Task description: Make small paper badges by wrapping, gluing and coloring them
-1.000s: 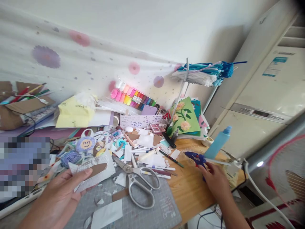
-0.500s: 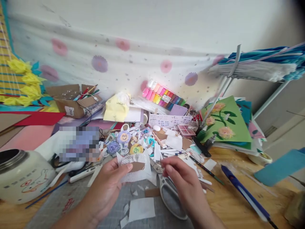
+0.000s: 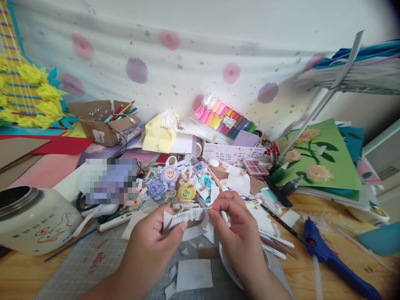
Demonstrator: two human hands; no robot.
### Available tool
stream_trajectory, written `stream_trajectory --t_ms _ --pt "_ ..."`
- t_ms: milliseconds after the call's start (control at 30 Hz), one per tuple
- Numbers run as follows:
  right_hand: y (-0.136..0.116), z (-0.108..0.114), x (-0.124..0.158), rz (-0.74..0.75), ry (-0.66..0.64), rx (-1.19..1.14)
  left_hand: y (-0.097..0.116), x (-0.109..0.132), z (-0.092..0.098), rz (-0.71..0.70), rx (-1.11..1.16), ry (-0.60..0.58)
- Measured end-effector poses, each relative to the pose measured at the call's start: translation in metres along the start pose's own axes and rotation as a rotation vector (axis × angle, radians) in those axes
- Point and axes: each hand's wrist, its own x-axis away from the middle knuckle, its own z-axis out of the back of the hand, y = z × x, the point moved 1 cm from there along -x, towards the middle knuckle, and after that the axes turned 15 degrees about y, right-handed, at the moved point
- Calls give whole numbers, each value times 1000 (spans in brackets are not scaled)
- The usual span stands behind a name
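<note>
My left hand (image 3: 156, 241) grips a piece of textured white paper (image 3: 187, 216) by its left side, thumb in front. A strip of brown cardboard (image 3: 187, 227) shows against the paper. At the paper's right end, my right hand (image 3: 234, 229) pinches the edge between thumb and fingers. Under that right hand, a pale scissors handle (image 3: 227, 266) shows in part; the rest is hidden. Below both hands a white paper rectangle (image 3: 194, 275) lies with small scraps on the grey cutting mat (image 3: 125, 271).
A blue glue gun (image 3: 328, 258) lies at the right. A white jar (image 3: 34, 225) stands at the left. Behind my hands, crocheted pieces (image 3: 170, 174), pens and scraps are heaped. Farther back are a cardboard box (image 3: 100, 131) and a colourful clay set (image 3: 225, 116).
My right hand has moved left from above the scissors to the paper's right end and pinches it. The paper is now tilted and folded over more. The view has shifted a little.
</note>
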Motion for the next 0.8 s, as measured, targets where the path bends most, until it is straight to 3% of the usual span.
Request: stream_trajectory --t_ms 133,267,467,633,733,800 --pt "-9 -5 13 163 99 91 -5 6 1 -178 -200 64" --pt "-13 -12 20 222 146 127 -9 9 1 -309 -236 108" --pt "-14 -13 24 381 144 208 -4 12 2 -371 -220 141" --pt "-20 -16 29 527 99 303 -2 10 4 -255 -144 117" --pt "-20 -12 29 605 57 318 -4 6 1 -81 28 47" --pt "-16 -5 24 563 25 184 -6 4 -2 71 232 -53"
